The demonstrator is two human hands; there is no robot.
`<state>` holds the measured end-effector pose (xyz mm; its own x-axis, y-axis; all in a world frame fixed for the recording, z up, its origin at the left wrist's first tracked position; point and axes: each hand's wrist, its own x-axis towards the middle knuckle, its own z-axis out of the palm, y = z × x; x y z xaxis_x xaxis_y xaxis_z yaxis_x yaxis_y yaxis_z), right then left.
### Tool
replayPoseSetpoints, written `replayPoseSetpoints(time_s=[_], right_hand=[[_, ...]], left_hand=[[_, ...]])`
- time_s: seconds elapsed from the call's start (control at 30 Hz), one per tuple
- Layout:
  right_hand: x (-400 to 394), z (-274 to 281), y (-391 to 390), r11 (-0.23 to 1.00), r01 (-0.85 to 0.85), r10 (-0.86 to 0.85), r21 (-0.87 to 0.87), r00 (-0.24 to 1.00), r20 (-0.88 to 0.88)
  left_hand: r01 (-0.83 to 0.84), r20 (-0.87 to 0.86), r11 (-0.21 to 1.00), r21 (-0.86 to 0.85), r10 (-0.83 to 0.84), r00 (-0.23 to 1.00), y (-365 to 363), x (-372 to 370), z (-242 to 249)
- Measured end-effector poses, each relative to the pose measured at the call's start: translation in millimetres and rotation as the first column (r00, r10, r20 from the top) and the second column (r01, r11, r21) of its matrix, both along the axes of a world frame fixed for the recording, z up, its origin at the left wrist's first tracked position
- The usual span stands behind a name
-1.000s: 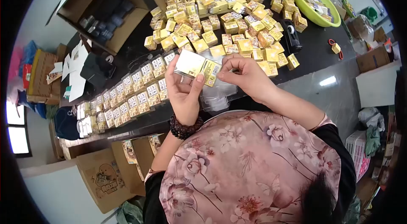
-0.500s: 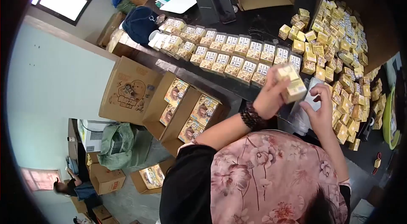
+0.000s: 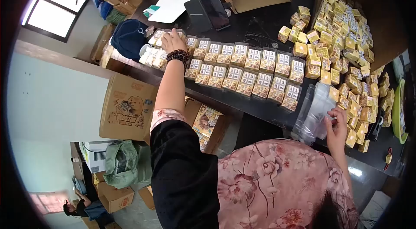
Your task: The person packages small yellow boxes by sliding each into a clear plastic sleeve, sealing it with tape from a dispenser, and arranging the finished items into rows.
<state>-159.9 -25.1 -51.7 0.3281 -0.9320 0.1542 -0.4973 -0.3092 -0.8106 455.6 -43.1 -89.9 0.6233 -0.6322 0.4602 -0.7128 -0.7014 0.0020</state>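
My left hand point(image 3: 174, 43), with a dark beaded bracelet at the wrist, reaches to the far left end of two rows of small yellow boxes in clear cases point(image 3: 234, 77). Its fingers are stretched out over the packs there, touching their tops; anything beneath the palm is hidden. On the right, my right hand point(image 3: 336, 127) has its thumb and fingers curled at the edge of clear plastic sleeves point(image 3: 313, 112), which lie in a stack at the table's front. Just beyond that hand spreads a large heap of loose small yellow boxes point(image 3: 346, 56).
A dark phone on a stand point(image 3: 213, 10) and white sheets point(image 3: 175, 4) lie behind the rows. A dark blue cap point(image 3: 128, 37) sits at the left end. Open cartons point(image 3: 128, 110) stand below the table edge, and a green basin point(image 3: 401, 112) is far right. Another person point(image 3: 80, 205) is in the background.
My left hand has left the small yellow boxes it held and swung to the rows' left end. The near row's right end now shows boxes. My right hand has moved slightly down.
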Motion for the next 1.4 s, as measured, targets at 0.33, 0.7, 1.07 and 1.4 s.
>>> replayPoseSetpoints(time_s=[0.33, 0.7, 1.07, 1.4], right_hand=[[-23, -6, 5, 0.996, 0.061, -0.06, 0.062, 0.998, -0.009], [-50, -9, 24, 0.994, 0.037, -0.036, -0.103, 0.999, 0.007], [-64, -26, 26, 0.96, 0.168, -0.213, 0.222, 0.957, 0.197], [-37, -12, 15, 0.938, 0.193, -0.315, 0.289, 0.822, 0.475]], left_hand=[[0.709, -0.389, 0.499, -0.498, -0.859, 0.332, 37, -273, 31], [0.86, -0.528, 0.507, -0.061, -0.747, 0.404, 26, -471, -13], [0.739, -0.685, 0.61, -0.287, -0.669, 0.287, 26, -458, 19], [0.279, -0.677, 0.621, -0.732, -0.617, -0.402, 55, -460, 31]])
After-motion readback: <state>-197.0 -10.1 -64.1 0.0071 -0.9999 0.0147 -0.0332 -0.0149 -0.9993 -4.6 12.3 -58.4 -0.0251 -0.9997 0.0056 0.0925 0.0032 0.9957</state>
